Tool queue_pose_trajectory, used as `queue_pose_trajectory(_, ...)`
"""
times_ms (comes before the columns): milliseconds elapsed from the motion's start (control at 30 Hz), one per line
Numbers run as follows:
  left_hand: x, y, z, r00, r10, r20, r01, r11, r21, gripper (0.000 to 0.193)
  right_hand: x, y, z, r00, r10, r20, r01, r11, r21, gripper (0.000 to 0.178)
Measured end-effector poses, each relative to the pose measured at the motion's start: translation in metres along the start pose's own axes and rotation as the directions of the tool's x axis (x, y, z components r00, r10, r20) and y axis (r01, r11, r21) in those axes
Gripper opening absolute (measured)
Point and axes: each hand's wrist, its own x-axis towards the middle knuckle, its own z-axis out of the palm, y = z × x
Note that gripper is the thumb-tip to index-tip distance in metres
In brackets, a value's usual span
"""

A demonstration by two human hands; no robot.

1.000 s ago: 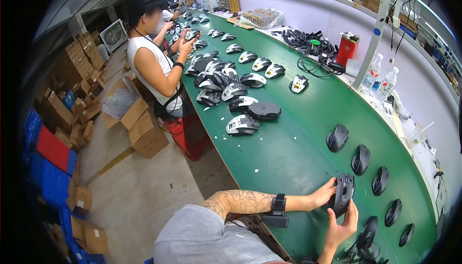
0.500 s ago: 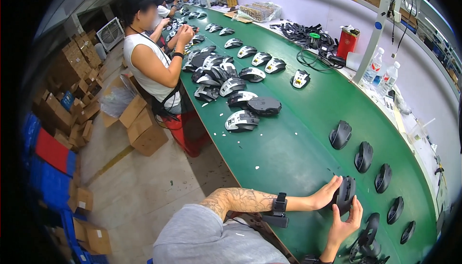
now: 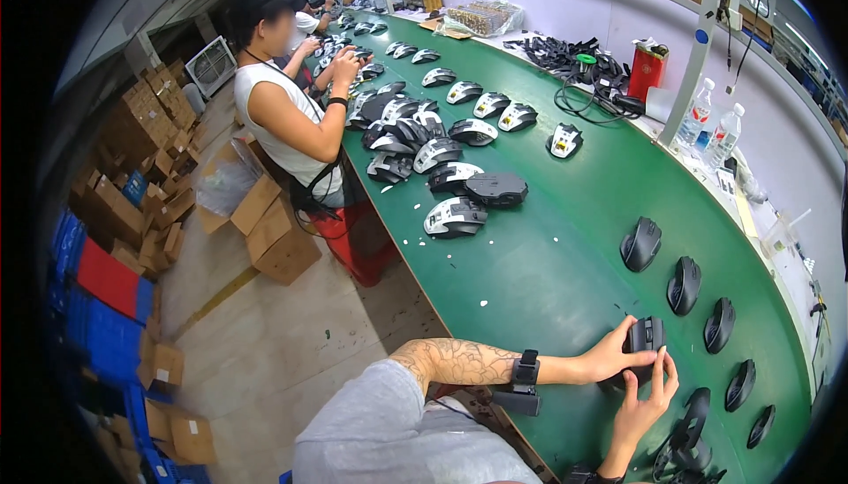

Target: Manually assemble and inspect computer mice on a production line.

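Two sets of fingers, left hand [image 3: 608,359] and right hand [image 3: 642,409], grip a black, curved plastic mouse [image 3: 650,333] at the near right of the green worktop [image 3: 539,298]; probably light, stiff, slick, best held by its flanks.

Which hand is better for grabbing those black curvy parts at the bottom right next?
Probably the right hand: it's nearer the black curvy parts, while the left hand is farther left. Both hands are on the black mouse, so the right must let go first.
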Motion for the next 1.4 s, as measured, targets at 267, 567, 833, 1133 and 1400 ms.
queue_pose_trajectory(267,0.015,0.018,-0.007,0.994,0.108,-0.017,-0.109,0.967,-0.229,0.071,0.006,0.036,0.011,0.862,0.369,0.347,-0.476,0.354,0.805,0.038)
queue_pose_trajectory(567,0.016,0.014,-0.01,0.998,0.059,-0.013,-0.061,0.974,-0.217,0.058,0.007,0.041,0.018,0.87,0.332,0.364,-0.423,0.125,0.897,0.022)
queue_pose_trajectory(833,0.02,0.012,-0.009,0.997,-0.02,0.077,0.04,0.961,-0.273,0.048,0.006,0.047,0.015,0.881,0.32,0.348,-0.399,0.11,0.91,0.015)
queue_pose_trajectory(1133,0.013,0.011,-0.012,0.987,-0.147,0.072,0.163,0.927,-0.337,0.042,-0.003,0.054,0.023,0.851,0.391,0.35,-0.41,0.079,0.909,0.013)
queue_pose_trajectory(1400,0.025,0.012,-0.017,0.942,-0.32,0.096,0.325,0.807,-0.493,0.043,0.001,0.052,0.025,0.847,0.435,0.305,-0.415,0.184,0.891,0.015)
